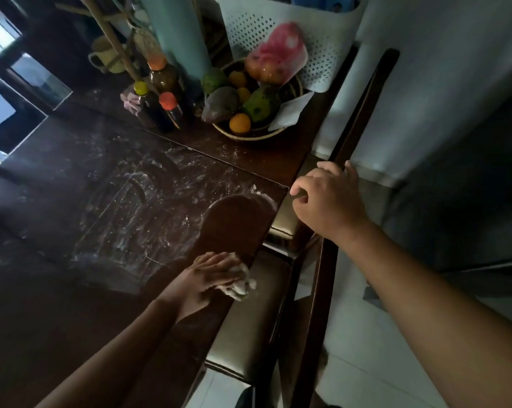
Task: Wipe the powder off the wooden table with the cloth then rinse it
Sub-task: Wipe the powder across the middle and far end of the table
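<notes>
Because the cloth (244, 285) is a small, pale, crumpled rag, I judge it light, limp and likely damp, so it will fold and bunch under any push and is best worked from above, with a flat palm pinning the wad and its loose edges tucked under so they do not drag powder back. It sits at the near right edge of the dark wooden desk (72, 290), and part of it spills past the rim above the padded chair seat (249, 319). The left hand (210, 272) lies on top of it with fingers straight and pressed down, not wrapped round it. Just beyond the hand a rounded, clean swath (234, 222) runs along the edge. To its left and farther in, white powder (137, 207) streaks the glossy top in thin arcs, so I judge the wiping only partly done and the rinse not begun. The slick surface should let the cloth glide, though fine powder may smear rather than lift. The right hand (328, 201) is over the chair's dark back rail (363, 113), off the desk, with fingers loosely curled and the thumb on the rail. I cannot tell whether it truly grips the rail. At the far end stand capped bottles (168, 110), a woven fruit basket (249, 136) and a white perforated bin (266, 25), all near the dusted area and easy to nudge.
</notes>
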